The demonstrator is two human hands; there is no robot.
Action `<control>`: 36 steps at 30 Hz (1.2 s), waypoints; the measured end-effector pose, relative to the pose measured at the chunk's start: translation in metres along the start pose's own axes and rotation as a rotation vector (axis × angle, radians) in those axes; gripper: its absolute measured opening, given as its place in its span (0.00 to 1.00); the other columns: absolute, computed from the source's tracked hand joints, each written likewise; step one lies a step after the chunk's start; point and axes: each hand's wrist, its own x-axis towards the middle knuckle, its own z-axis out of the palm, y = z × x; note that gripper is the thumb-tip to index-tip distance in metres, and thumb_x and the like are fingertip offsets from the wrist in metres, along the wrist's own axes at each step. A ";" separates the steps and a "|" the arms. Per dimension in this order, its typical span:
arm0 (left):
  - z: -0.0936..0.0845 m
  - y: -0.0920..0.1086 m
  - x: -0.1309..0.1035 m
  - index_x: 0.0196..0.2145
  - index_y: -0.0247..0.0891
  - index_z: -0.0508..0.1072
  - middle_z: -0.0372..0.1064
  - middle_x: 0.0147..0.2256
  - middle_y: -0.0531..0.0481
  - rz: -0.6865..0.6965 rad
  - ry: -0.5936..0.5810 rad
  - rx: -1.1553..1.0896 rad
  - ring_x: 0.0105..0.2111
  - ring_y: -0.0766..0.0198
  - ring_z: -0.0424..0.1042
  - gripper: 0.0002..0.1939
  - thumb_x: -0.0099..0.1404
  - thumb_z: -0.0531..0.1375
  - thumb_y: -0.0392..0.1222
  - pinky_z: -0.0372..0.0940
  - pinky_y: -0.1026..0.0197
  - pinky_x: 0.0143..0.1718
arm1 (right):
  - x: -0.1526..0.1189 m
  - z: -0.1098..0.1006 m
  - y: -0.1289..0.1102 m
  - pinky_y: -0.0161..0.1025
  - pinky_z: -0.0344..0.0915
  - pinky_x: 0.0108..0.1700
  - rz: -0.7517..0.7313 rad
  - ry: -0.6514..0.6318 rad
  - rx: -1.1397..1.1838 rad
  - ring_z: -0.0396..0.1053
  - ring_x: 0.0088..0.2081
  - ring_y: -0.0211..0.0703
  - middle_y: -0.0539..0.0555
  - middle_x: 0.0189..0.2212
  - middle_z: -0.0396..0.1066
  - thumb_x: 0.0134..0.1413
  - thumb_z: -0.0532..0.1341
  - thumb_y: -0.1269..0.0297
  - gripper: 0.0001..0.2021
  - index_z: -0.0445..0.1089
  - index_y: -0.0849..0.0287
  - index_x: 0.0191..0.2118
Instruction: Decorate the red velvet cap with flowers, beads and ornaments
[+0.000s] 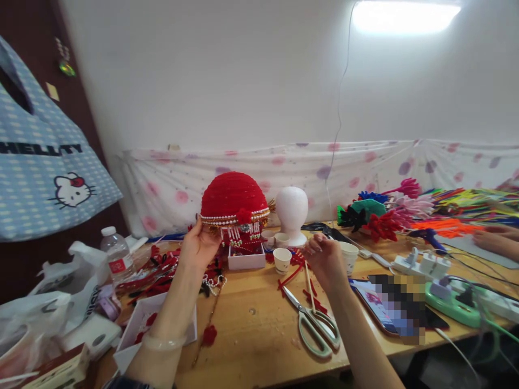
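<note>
A domed red cap point(233, 195) with white bead rows, a red flower and hanging bead fringe stands upright above a small white box point(246, 261). My left hand point(201, 246) grips the cap's left rim between thumb and fingers. To the right, my right hand point(324, 254) hovers over the table with its fingertips pinched together; whether something small is between them cannot be made out. A white foam head point(292, 213) stands between the cap and my right hand. Below that hand lie green-handled scissors point(315, 329), and a paper cup point(282, 261) is to its left.
A phone point(377, 305) and a green power strip point(452, 305) lie at the right. Pipe-cleaner flowers point(383, 224) and a blue glue gun point(427, 236) are behind them. Another person's hands point(498, 240) are at the far right. A bottle point(116, 254) and plastic bags stand left.
</note>
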 end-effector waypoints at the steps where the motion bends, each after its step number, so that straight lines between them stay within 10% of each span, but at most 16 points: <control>1: 0.000 0.004 0.002 0.53 0.41 0.73 0.81 0.35 0.48 0.006 0.006 0.011 0.31 0.61 0.80 0.18 0.73 0.47 0.35 0.71 0.55 0.42 | -0.001 0.001 -0.003 0.36 0.63 0.27 -0.006 0.003 0.000 0.49 0.20 0.35 0.42 0.16 0.48 0.35 0.65 0.61 0.11 0.60 0.54 0.21; 18: -0.004 0.022 0.008 0.50 0.43 0.75 0.80 0.29 0.51 0.045 0.060 0.095 0.26 0.63 0.78 0.19 0.75 0.46 0.40 0.70 0.59 0.36 | 0.000 0.003 0.020 0.31 0.52 0.18 -0.050 0.074 -0.216 0.52 0.17 0.32 0.43 0.13 0.55 0.33 0.74 0.48 0.20 0.73 0.59 0.26; 26: -0.002 0.012 0.005 0.50 0.42 0.75 0.81 0.31 0.51 -0.010 0.067 0.095 0.25 0.64 0.76 0.18 0.74 0.47 0.39 0.71 0.58 0.37 | -0.010 0.003 0.012 0.33 0.52 0.20 -0.242 0.103 -0.294 0.50 0.16 0.31 0.45 0.09 0.52 0.48 0.68 0.47 0.29 0.55 0.57 0.11; 30: 0.002 0.005 0.000 0.47 0.41 0.76 0.80 0.29 0.51 -0.019 0.061 0.094 0.26 0.63 0.77 0.18 0.74 0.46 0.37 0.71 0.59 0.35 | -0.005 -0.001 0.013 0.36 0.66 0.33 -0.238 0.053 -0.355 0.71 0.33 0.41 0.54 0.29 0.76 0.46 0.69 0.52 0.12 0.74 0.56 0.26; 36: 0.004 -0.002 -0.012 0.47 0.41 0.75 0.80 0.29 0.51 -0.087 0.112 0.115 0.27 0.62 0.78 0.17 0.73 0.47 0.37 0.71 0.56 0.36 | 0.013 0.003 0.017 0.52 0.67 0.50 -0.266 -0.071 -0.489 0.66 0.56 0.55 0.57 0.56 0.69 0.41 0.68 0.60 0.25 0.71 0.49 0.50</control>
